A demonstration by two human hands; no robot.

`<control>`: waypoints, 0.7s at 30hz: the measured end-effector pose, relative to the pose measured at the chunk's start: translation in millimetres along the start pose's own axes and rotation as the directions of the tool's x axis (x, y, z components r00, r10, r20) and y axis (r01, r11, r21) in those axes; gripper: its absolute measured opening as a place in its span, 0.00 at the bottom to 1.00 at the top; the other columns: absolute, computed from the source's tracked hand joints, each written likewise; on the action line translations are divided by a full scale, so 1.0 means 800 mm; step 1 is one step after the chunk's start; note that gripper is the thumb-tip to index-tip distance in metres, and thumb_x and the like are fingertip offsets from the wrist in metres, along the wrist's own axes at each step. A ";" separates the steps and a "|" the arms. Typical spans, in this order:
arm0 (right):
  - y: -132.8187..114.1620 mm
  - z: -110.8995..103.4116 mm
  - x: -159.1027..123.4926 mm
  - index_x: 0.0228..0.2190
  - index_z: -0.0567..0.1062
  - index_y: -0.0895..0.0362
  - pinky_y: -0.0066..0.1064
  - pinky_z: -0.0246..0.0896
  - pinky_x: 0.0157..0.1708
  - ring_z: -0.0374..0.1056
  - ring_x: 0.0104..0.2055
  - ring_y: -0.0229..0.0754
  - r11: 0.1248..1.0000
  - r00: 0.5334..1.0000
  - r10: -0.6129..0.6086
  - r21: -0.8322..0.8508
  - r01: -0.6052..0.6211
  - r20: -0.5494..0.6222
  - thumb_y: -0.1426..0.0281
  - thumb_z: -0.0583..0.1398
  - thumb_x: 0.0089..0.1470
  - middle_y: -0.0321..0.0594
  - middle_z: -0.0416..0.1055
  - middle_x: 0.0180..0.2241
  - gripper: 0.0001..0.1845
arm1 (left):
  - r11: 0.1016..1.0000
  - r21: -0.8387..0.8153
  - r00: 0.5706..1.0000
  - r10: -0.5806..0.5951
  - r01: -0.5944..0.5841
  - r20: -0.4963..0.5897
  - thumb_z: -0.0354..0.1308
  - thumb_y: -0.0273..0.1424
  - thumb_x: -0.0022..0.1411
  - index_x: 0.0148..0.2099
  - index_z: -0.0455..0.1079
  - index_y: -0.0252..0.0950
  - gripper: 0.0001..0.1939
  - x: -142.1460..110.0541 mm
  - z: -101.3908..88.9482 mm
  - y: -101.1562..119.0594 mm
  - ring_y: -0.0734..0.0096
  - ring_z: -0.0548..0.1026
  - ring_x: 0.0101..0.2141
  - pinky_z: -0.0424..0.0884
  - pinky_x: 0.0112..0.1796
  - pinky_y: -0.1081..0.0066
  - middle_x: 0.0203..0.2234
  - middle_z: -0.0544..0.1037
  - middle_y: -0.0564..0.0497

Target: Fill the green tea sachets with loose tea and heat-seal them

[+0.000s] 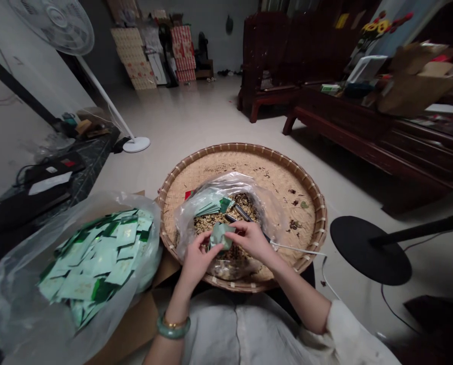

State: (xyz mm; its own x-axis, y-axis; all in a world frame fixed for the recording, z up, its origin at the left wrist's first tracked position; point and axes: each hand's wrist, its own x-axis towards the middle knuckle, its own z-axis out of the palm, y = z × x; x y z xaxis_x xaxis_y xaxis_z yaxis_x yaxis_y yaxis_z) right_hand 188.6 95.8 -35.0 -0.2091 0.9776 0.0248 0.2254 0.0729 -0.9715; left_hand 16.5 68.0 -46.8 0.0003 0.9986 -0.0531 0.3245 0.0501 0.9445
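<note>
Head view: bamboo tray [319, 218] holds bagged dried flakes [215, 223].

cut off: fan head [55, 25], top edge | too small: packet print [97, 258]

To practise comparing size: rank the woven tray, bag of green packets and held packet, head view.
Woven tray and bag of green packets look alike; the bag is nearer, so unranked. Smallest: green packet.

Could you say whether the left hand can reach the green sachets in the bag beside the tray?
Probably yes: the left hand is near the green sachets, with only the bag's plastic edge between, once it releases its sachet.
</note>
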 end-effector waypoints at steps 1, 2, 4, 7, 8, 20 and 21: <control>0.002 -0.002 0.003 0.30 0.79 0.58 0.27 0.60 0.24 0.65 0.24 0.37 0.996 0.999 0.041 0.073 -0.042 0.014 0.65 0.63 0.46 0.36 0.74 0.23 0.10 | 0.997 -0.072 0.999 -0.038 0.040 0.029 0.63 0.39 0.48 0.41 0.74 0.33 0.19 0.001 -0.003 0.001 0.71 0.72 0.24 0.69 0.27 0.71 0.30 0.79 0.49; 0.002 -0.004 0.004 0.29 0.79 0.58 0.26 0.58 0.22 0.64 0.22 0.36 0.988 0.997 0.074 0.133 -0.077 0.029 0.63 0.64 0.45 0.35 0.72 0.21 0.11 | 0.989 -0.134 0.997 -0.063 0.070 0.055 0.63 0.39 0.48 0.37 0.75 0.33 0.16 0.003 -0.005 0.002 0.70 0.73 0.25 0.70 0.30 0.70 0.28 0.79 0.50; 0.002 -0.006 0.006 0.25 0.77 0.59 0.25 0.56 0.21 0.61 0.20 0.34 0.970 0.993 0.115 0.212 -0.120 0.036 0.61 0.65 0.42 0.33 0.70 0.18 0.13 | 0.971 -0.211 0.993 -0.097 0.109 0.065 0.64 0.39 0.48 0.33 0.76 0.33 0.14 0.004 -0.007 0.003 0.67 0.75 0.28 0.71 0.33 0.70 0.27 0.79 0.50; 0.000 -0.007 0.007 0.21 0.75 0.59 0.25 0.54 0.20 0.59 0.19 0.33 0.956 0.989 0.148 0.252 -0.149 0.024 0.60 0.67 0.39 0.32 0.67 0.16 0.14 | 0.960 -0.246 0.990 -0.138 0.135 0.005 0.64 0.40 0.47 0.31 0.76 0.33 0.15 0.005 -0.004 0.004 0.68 0.74 0.29 0.70 0.33 0.71 0.26 0.79 0.50; 0.000 -0.006 0.008 0.21 0.75 0.59 0.25 0.54 0.19 0.59 0.18 0.33 0.952 0.987 0.158 0.262 -0.158 0.023 0.60 0.67 0.39 0.31 0.66 0.15 0.14 | 0.955 -0.260 0.989 -0.149 0.140 -0.016 0.64 0.41 0.47 0.30 0.76 0.33 0.15 0.004 -0.002 0.004 0.68 0.74 0.28 0.70 0.32 0.72 0.26 0.79 0.50; 0.006 0.010 0.011 0.22 0.75 0.58 0.25 0.54 0.18 0.59 0.17 0.33 0.908 0.979 0.196 0.386 -0.161 -0.054 0.61 0.68 0.36 0.31 0.67 0.16 0.14 | 0.948 -0.235 0.970 -0.180 0.215 0.162 0.69 0.34 0.40 0.40 0.74 0.31 0.22 0.001 0.003 0.015 0.70 0.74 0.27 0.69 0.29 0.73 0.27 0.79 0.51; 0.006 0.009 0.011 0.21 0.74 0.58 0.25 0.54 0.17 0.59 0.16 0.33 0.911 0.980 0.188 0.385 -0.150 -0.063 0.60 0.68 0.36 0.31 0.66 0.15 0.14 | 0.954 -0.221 0.972 -0.170 0.205 0.165 0.69 0.33 0.40 0.39 0.74 0.31 0.21 0.001 0.003 0.015 0.70 0.74 0.27 0.69 0.29 0.73 0.27 0.79 0.51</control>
State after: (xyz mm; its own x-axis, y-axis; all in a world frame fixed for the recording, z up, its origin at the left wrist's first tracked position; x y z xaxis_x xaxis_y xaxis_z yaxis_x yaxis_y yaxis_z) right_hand 180.5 103.6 -40.9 -0.1027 0.9843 -0.1435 -0.1294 -0.1562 -0.9792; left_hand 22.5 69.8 -35.8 0.1007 0.9587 -0.2659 0.1007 0.2560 0.9614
